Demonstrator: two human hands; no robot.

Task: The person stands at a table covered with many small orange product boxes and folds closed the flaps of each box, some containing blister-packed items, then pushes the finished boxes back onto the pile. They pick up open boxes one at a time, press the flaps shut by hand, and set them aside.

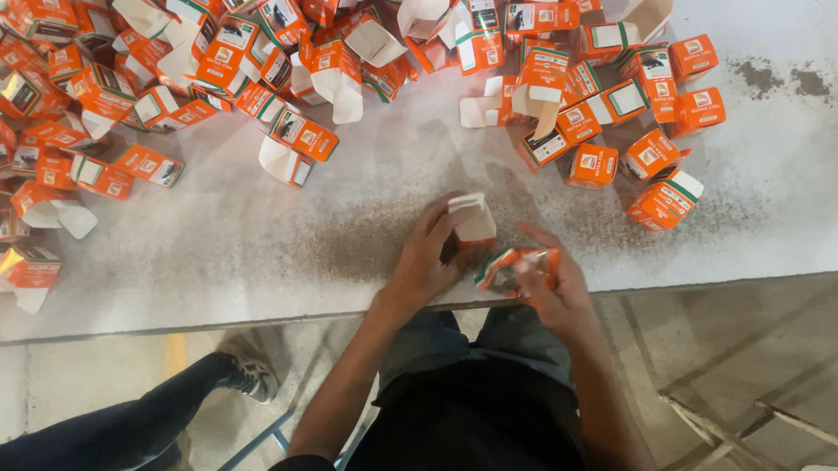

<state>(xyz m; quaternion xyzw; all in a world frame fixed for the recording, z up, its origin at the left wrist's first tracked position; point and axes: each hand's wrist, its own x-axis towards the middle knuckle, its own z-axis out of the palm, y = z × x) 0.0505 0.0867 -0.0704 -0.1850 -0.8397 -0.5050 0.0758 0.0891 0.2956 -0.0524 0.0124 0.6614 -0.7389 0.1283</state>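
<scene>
My left hand [425, 257] grips a small orange carton [473, 223] with its white top flaps open, standing near the front edge of the white table [244, 244]. Just right of it, my right hand [553, 290] holds a shiny orange and green packet [516, 268] level with the carton. The two hands are close together, nearly touching.
A big heap of orange and white cartons [159, 45], many open, covers the table's far left and back. Several closed cartons [668, 197] sit at the right. Another person's leg and shoe [246, 370] show under the table. A wooden frame [747, 420] lies on the floor at right.
</scene>
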